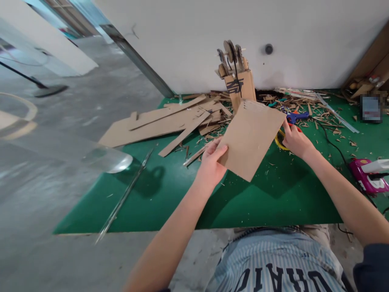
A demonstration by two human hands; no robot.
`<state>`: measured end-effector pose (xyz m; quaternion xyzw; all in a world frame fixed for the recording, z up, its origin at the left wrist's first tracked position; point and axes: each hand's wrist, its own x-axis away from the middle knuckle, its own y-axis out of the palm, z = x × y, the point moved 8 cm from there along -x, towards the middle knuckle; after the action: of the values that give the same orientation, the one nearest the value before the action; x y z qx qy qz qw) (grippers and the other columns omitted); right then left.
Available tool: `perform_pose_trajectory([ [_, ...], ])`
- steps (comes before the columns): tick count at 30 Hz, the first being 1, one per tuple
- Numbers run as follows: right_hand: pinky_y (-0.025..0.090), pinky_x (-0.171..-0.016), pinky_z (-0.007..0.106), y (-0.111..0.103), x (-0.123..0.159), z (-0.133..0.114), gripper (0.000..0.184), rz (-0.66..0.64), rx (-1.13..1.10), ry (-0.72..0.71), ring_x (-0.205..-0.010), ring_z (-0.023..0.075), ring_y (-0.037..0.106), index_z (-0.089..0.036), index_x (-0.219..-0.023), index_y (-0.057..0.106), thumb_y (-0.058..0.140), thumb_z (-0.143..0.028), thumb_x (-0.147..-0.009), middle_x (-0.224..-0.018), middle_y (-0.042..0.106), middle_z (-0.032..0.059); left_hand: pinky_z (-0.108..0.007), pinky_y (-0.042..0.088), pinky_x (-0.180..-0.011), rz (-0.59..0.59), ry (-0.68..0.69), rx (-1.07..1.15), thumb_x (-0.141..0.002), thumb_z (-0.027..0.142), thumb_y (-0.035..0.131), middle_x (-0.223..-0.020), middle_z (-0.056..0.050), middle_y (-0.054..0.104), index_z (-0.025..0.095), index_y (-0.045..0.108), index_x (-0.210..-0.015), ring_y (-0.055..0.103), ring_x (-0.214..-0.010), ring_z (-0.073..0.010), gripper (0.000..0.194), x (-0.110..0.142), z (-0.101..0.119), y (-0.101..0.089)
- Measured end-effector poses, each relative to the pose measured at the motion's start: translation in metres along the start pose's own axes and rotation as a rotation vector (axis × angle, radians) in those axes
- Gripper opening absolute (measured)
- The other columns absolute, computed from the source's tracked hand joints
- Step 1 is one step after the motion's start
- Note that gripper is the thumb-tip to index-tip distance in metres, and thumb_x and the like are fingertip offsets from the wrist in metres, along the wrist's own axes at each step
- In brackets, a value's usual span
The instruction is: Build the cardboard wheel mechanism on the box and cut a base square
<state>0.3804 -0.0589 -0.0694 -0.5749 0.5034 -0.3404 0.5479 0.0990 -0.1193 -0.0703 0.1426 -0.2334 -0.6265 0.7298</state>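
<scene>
We've got the cardboard sheet (253,136) between our left grip (213,159), pinching its left corner, and right grip (297,140), at the opposite corner, closure unclear! Even support and a light thumb should help us avoid creases.

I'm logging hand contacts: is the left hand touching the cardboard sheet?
Touching. The head view shows the left hand gripping the cardboard sheet at its edge, thumb pressed on the face toward the camera.

A cardboard sheet (252,138) hides the lower part of a cardboard construction (246,86); a device (371,108) sits blurred, a magenta box (366,179) cropped at right.
</scene>
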Motion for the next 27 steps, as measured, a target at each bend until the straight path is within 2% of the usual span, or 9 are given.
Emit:
perform_pose_trajectory([
  [3, 0.06, -0.083, 0.059, -0.001, 0.0, 0.008, 0.081, 0.099, -0.093, 0.021, -0.105, 0.0387, 0.065, -0.007, -0.167, 0.012, 0.041, -0.023, -0.092, -0.135, 0.054, 0.0311, -0.022, 0.056, -0.066, 0.056, -0.05, 0.093, -0.061, 0.019, 0.086, -0.082, 0.001, 0.075, 0.018, 0.071, -0.082, 0.068, -0.074, -0.0127, 0.026, -0.003, -0.005, -0.007],
  [6, 0.059, -0.089, 0.061, -0.003, -0.001, 0.026, 0.087, 0.267, -0.354, 0.099, -0.107, 0.0362, 0.065, -0.014, -0.167, 0.009, 0.047, -0.025, -0.09, -0.133, 0.057, 0.0243, -0.023, 0.059, -0.067, 0.006, -0.065, 0.15, -0.054, 0.013, 0.081, -0.084, 0.002, 0.076, 0.018, 0.071, -0.084, 0.07, -0.076, -0.0135, 0.032, -0.004, -0.003, -0.005],
  [9, 0.062, -0.078, 0.054, 0.003, -0.004, 0.044, 0.099, 0.389, -0.652, 0.189, -0.088, 0.0287, 0.066, -0.023, -0.166, 0.005, 0.061, -0.032, -0.085, -0.11, 0.063, 0.0122, -0.023, 0.06, -0.065, -0.04, -0.064, 0.133, -0.052, 0.011, 0.081, -0.087, 0.001, 0.078, 0.02, 0.072, -0.087, 0.072, -0.075, -0.0146, 0.037, -0.002, 0.0, -0.003],
  [11, 0.061, -0.07, 0.048, 0.009, -0.007, 0.05, 0.1, 0.444, -0.827, 0.224, -0.076, 0.0238, 0.064, -0.027, -0.164, 0.01, 0.068, -0.04, -0.083, -0.097, 0.062, 0.0058, -0.024, 0.062, -0.068, -0.037, -0.064, 0.115, -0.053, 0.014, 0.084, -0.091, 0.0, 0.08, 0.02, 0.072, -0.086, 0.074, -0.079, -0.0154, 0.035, 0.0, 0.0, -0.003],
  [15, 0.053, -0.052, 0.035, 0.015, -0.006, 0.053, 0.082, 0.496, -1.086, 0.279, -0.057, 0.0153, 0.055, -0.026, -0.145, 0.038, 0.075, -0.054, -0.078, -0.081, 0.055, -0.0024, -0.024, 0.062, -0.067, 0.051, -0.052, 0.025, -0.056, 0.031, 0.094, -0.083, 0.002, 0.08, 0.02, 0.074, -0.085, 0.073, -0.071, -0.0146, 0.037, 0.0, -0.004, -0.015],
  [19, 0.046, -0.041, 0.03, 0.014, -0.001, 0.048, 0.063, 0.466, -1.178, 0.28, -0.044, 0.0126, 0.053, -0.027, -0.128, 0.046, 0.071, -0.06, -0.08, -0.077, 0.055, -0.0051, -0.03, 0.065, -0.074, 0.028, -0.024, -0.07, -0.049, 0.046, 0.101, -0.075, 0.003, 0.078, 0.022, 0.075, -0.087, 0.076, -0.074, -0.0193, 0.051, -0.001, -0.004, -0.018],
  [21, 0.053, -0.048, 0.033, 0.01, 0.003, 0.045, 0.059, 0.49, -1.193, 0.259, -0.049, 0.016, 0.061, -0.027, -0.122, 0.046, 0.07, -0.062, -0.082, -0.077, 0.058, -0.0045, -0.035, 0.066, -0.081, -0.057, -0.062, -0.109, -0.047, 0.051, 0.101, -0.075, 0.001, 0.078, 0.022, 0.075, -0.087, 0.078, -0.081, -0.024, 0.056, 0.001, -0.006, -0.012],
  [24, 0.063, -0.072, 0.041, 0.004, 0.007, 0.042, 0.052, 0.507, -1.176, 0.215, -0.068, 0.0215, 0.072, -0.026, -0.115, 0.043, 0.062, -0.066, -0.088, -0.079, 0.066, -0.0003, -0.039, 0.067, -0.08, -0.166, -0.145, -0.154, -0.042, 0.051, 0.103, -0.075, -0.003, 0.078, 0.021, 0.074, -0.082, 0.079, -0.082, -0.0283, 0.058, 0.008, -0.014, -0.002],
  [27, 0.062, -0.087, 0.047, 0.005, 0.005, 0.034, 0.053, 0.398, -0.929, 0.153, -0.089, 0.0252, 0.075, -0.025, -0.131, 0.034, 0.035, -0.068, -0.099, -0.097, 0.072, 0.0091, -0.042, 0.067, -0.081, -0.174, -0.148, -0.173, -0.044, 0.049, 0.103, -0.081, -0.006, 0.079, 0.021, 0.074, -0.083, 0.079, -0.087, -0.0307, 0.056, 0.009, -0.017, 0.001],
])
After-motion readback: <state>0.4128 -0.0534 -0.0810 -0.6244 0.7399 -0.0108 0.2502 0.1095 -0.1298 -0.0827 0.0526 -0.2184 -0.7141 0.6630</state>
